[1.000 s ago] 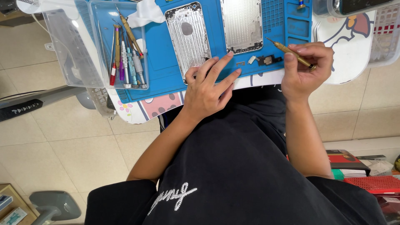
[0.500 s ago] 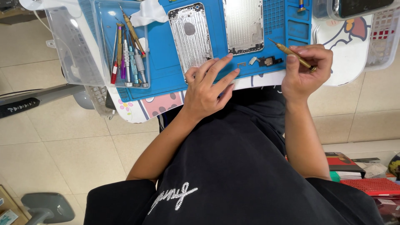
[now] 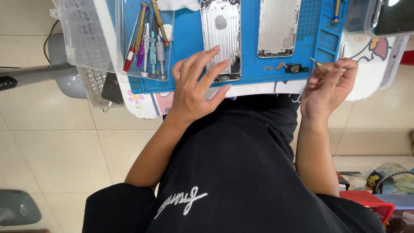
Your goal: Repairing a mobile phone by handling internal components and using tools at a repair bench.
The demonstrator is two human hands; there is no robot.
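Two hands at the blue mat's (image 3: pixel 185 39) near edge: left hand (image 3: pixel 196 84) spread, right hand (image 3: pixel 327 88) pinching a screwdriver (image 3: pixel 321 67).

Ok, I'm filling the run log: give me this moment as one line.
left hand: fingers resting on silver metal phone back shell | right hand: gripping slim brass-coloured screwdriver | surface: blue rubber work mat

Brushed-metal phone shell (image 3: pixel 221 39), matt blue rubbery mat (image 3: pixel 248 43)

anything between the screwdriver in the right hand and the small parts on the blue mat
Nothing visible. The right hand holds the screwdriver just right of the small parts, with only bare blue mat between them. The left hand rests well to the left.
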